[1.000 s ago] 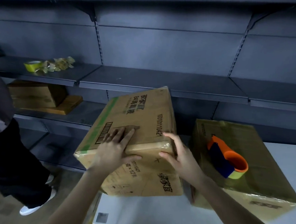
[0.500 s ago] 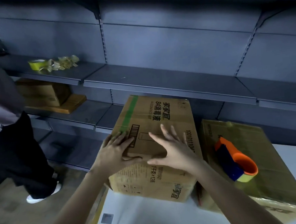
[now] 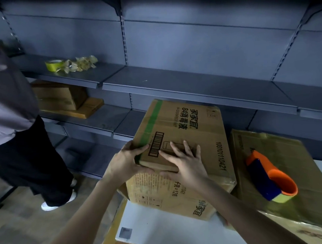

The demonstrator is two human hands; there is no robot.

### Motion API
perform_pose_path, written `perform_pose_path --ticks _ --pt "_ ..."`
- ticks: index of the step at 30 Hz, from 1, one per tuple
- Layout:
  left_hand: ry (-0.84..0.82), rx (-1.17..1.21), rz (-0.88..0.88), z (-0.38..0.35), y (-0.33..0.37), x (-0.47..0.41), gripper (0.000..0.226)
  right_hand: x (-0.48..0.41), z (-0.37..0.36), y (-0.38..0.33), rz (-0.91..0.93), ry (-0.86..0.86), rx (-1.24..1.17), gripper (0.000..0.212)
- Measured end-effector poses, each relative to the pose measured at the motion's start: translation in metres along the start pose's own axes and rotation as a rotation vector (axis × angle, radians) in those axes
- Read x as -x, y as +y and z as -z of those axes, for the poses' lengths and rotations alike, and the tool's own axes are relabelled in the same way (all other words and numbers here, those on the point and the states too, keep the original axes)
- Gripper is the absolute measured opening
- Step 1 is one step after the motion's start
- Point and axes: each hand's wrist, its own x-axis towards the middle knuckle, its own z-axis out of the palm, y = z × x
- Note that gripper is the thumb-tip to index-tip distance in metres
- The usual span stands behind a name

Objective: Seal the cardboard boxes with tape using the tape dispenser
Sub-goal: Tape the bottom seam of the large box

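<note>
Grey shelves (image 3: 191, 83) behind, white table (image 3: 171, 233) under hands. Brown box (image 3: 184, 124) on table. Left hand (image 3: 125, 161) grips box's near left corner, thumb on top. Right hand (image 3: 186, 163) lies flat on box top, fingers spread. Tape dispenser (image 3: 269, 179) sits on second box (image 3: 298, 157), right of right hand, not touching.

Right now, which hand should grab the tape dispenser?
Right, probably. The tape dispenser lies on the neighbouring box on that side, and the right hand rests flat on the printed box, holding nothing. The left hand grips that box's near corner and can steady it.
</note>
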Motion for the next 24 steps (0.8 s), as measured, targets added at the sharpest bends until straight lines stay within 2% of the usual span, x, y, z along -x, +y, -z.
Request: perform_pose_path --ticks 3,5,8,10,13,15,18,20,23,24 --pt "0.017 -0.11 -0.032 0.019 0.013 -0.002 0.089 0.007 0.005 0.001 -0.02 0.099 -0.079 0.083" --pt "0.045 -0.248 -0.056 0.033 0.028 -0.002 0.09 0.016 0.007 0.004 -0.02 0.202 -0.166 0.077" --pt "0.132 -0.473 -0.097 0.05 0.059 0.003 0.096 0.034 0.002 0.009 -0.011 0.344 -0.405 0.065" --pt "0.182 -0.596 -0.123 0.052 0.084 0.004 0.107 0.048 -0.003 0.016 -0.036 0.421 -0.589 0.071" --pt "0.226 -0.692 -0.2 0.037 0.125 0.0 0.118 0.069 -0.008 0.034 -0.126 0.441 -0.713 0.084" --pt "0.245 -0.713 -0.247 0.029 0.142 -0.003 0.119 0.081 -0.004 0.048 -0.156 0.361 -0.731 0.088" --pt "0.3 -0.53 -0.276 0.039 0.138 -0.004 0.117 0.084 0.012 0.058 -0.173 0.229 -0.763 0.106" --pt "0.315 -0.357 -0.332 0.04 0.126 -0.008 0.118 0.076 0.02 0.054 -0.183 0.243 -0.682 0.111" --pt "0.134 -0.192 -0.29 0.036 0.115 -0.008 0.117 0.068 0.016 0.044 -0.176 0.308 -0.453 0.09" --pt "0.138 -0.143 -0.29 0.034 0.114 -0.008 0.112 0.067 0.012 0.042 -0.169 0.33 -0.422 0.083"
